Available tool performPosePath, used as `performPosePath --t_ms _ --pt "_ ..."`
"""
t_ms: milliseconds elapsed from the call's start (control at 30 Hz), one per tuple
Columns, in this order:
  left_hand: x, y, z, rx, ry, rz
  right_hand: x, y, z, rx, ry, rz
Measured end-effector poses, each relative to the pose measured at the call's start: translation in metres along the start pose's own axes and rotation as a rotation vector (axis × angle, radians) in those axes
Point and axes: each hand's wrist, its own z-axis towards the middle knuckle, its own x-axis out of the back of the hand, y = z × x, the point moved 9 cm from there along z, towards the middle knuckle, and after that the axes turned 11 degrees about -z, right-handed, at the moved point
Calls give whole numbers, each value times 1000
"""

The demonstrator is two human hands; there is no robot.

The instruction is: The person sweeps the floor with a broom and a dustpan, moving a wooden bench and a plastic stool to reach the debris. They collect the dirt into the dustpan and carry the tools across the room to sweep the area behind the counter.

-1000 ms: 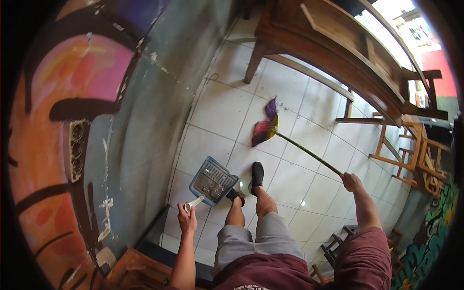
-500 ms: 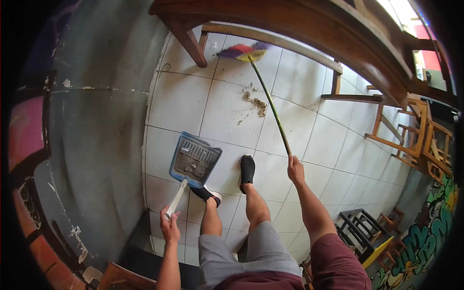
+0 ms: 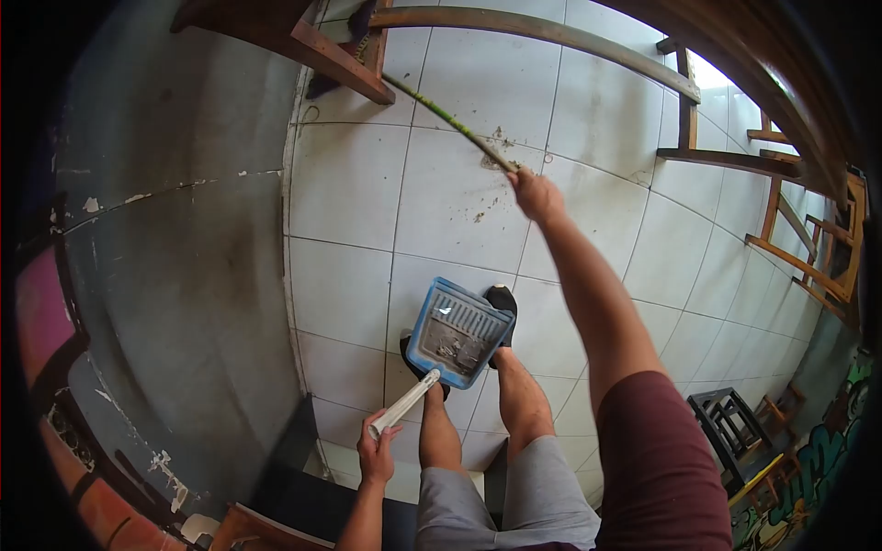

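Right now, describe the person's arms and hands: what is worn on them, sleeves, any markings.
Both are bare hands: no gloves or watch show on the left grip or the right grip. The right arm is bare up to a loose maroon short sleeve. The left forearm is bare; no sleeve of it shows.

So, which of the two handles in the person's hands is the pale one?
The dustpan handle, in the left hand, is the pale one; the broom handle, in the outstretched right hand, is green and thinner.
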Motion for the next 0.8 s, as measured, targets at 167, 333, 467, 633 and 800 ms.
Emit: performPosePath --t_ms 167,333,467,633,800 --pt "-5 9 -5 -47 -54 26 40 123 -59 -48 -17 -155" --pt "4 20 -8 -135 -24 32 82 260 -215 -257 -138 -229" --pt "6 27 6 -236 -26 33 65 265 -260 -311 -42 41" --pt "3 17 22 -332 2 24 -27 166 -174 -331 69 415" --pt "3 -12 30 -285 44 -4 -18 33 31 -59 295 436"
